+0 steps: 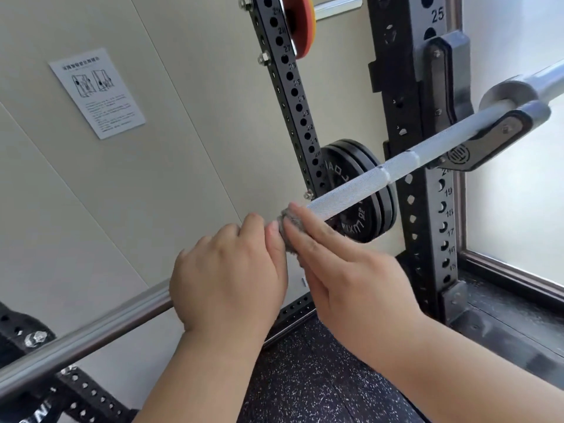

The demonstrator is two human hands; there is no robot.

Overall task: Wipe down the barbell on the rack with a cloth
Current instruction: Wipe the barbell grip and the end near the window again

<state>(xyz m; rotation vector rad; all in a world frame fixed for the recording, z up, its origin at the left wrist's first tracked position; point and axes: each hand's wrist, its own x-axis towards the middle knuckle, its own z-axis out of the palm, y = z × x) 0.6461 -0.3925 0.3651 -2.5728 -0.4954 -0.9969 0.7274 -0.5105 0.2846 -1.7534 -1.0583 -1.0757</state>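
A silver barbell (360,181) runs diagonally from the lower left to the upper right and rests in a J-hook (500,138) on the black rack upright (424,190). A grey cloth (285,222) is wrapped around the bar's knurled middle. My left hand (229,276) grips the bar and cloth from the left side. My right hand (345,264) presses its fingers over the cloth from the right. Most of the cloth is hidden between the two hands.
Black weight plates (357,190) hang behind the bar on a second holed upright (287,83), with an orange plate (300,22) higher up. An instruction sheet (96,91) is on the wall. A frosted window (518,209) stands at right, over speckled rubber floor (320,377).
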